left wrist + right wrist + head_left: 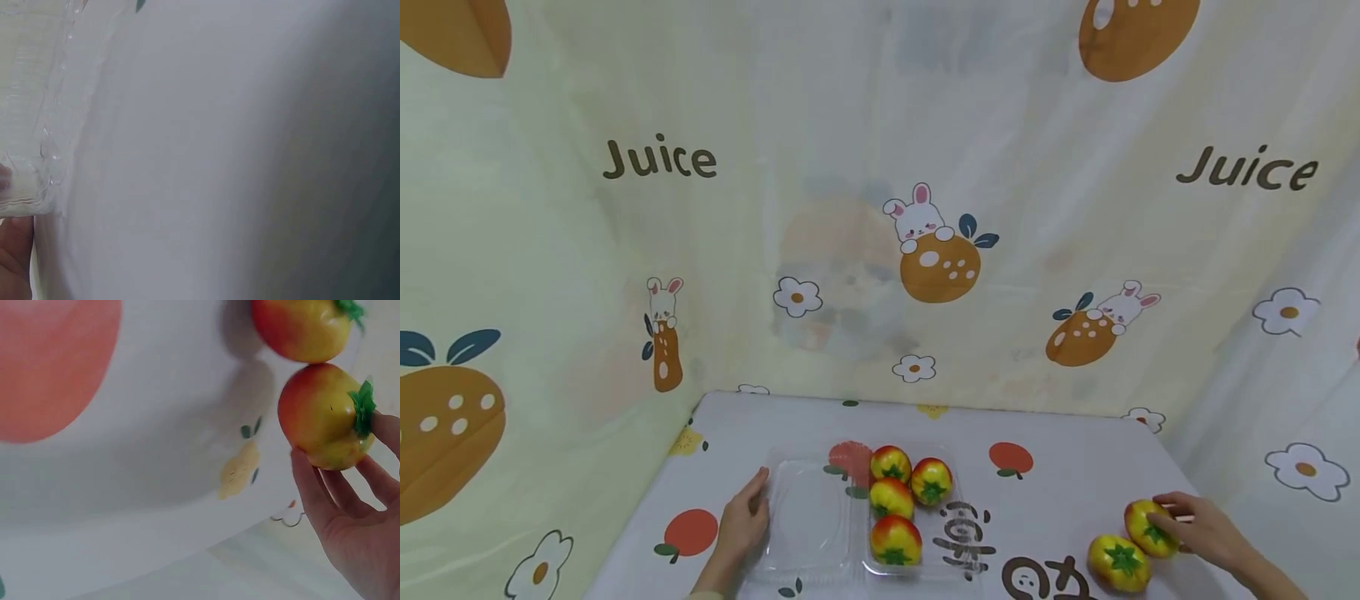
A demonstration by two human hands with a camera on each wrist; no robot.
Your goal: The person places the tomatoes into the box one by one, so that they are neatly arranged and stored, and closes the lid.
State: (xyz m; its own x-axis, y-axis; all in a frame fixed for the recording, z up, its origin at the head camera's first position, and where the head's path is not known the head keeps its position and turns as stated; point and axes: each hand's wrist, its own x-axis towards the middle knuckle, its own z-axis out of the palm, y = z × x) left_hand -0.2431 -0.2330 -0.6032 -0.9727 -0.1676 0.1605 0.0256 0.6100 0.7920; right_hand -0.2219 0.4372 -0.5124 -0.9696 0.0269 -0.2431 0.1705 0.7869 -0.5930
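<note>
While the right hand (1202, 527) grips a fruit (322, 415) at the lower right of the head view, the left hand (745, 521) rests against the left edge of a clear lid (808, 517), lower centre-left; whether it pinches that edge, I cannot tell. The held fruit touches a second fruit (1118, 564). Four more fruits (896, 537) sit in the left part of the clear tray (928, 542), joined to the lid.

Red and yellow with a high gloss, the held fruit looks like a moulded imitation, probably light, firm and a little slippery. Its round middle seems the best hold; the green leaves, where the thumb lies in the right wrist view, look thin and easier to bend. Lid and tray look thin and flexible, apt to crease or slide, so they are best held by the rim.

"Juice" reads at upper left and upper right on the backdrop (820, 108). Dark characters (1048, 577) at the bottom, right of centre, I cannot read. No brand shows.
</note>
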